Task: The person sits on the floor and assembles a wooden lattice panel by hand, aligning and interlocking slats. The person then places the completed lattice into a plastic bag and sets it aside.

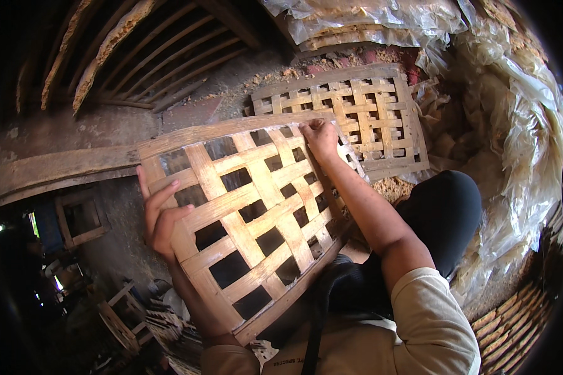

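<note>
The left rail (201,270) of a woven wood-strip panel (266,187) is gripped by the left hand (162,222), fingers parted and hooked over it. At the far rail (231,130), toward the right corner, the fingers of the right hand (320,140) are bunched in a pinch; which part is nipped is hidden. The panel is held tilted above the lap. It is judged light and fairly stiff, best held by its rails, since thin strips might crack. Pale, flat strips are crisscrossed around square gaps. Beyond, a second lattice panel (344,111) is seen; plastic sheeting (507,125) is draped right.
</note>
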`<state>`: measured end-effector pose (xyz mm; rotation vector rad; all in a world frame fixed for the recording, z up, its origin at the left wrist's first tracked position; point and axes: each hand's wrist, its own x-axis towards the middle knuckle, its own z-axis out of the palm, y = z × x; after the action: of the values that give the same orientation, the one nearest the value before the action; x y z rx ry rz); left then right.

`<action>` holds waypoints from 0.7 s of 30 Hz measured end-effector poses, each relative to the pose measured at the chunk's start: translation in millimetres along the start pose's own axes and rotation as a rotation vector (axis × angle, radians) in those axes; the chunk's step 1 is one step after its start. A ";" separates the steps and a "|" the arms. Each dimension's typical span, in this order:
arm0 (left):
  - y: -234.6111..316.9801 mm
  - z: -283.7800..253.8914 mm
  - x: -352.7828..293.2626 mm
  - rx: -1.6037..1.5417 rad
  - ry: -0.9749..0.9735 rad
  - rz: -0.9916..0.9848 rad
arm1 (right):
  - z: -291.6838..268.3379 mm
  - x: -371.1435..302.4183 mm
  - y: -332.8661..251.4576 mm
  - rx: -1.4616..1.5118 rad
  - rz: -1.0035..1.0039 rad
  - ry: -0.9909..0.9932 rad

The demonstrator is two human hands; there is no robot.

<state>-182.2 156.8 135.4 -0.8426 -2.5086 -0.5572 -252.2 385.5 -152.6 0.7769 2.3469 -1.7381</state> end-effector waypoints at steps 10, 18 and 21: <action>7.2 -0.8 2.3 0.010 0.000 0.013 | -2.8 -2.1 15.4 -0.100 -0.330 0.234; 5.2 1.3 -0.6 -0.007 0.017 0.016 | -13.9 3.0 12.2 0.315 -0.038 -0.031; 6.5 -0.5 2.5 -0.033 0.004 0.024 | -24.4 -2.0 -5.4 0.314 0.119 -0.094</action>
<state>-179.7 162.5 138.6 -0.8816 -2.4889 -0.5926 -248.1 406.2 -139.0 0.8361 1.9511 -2.0675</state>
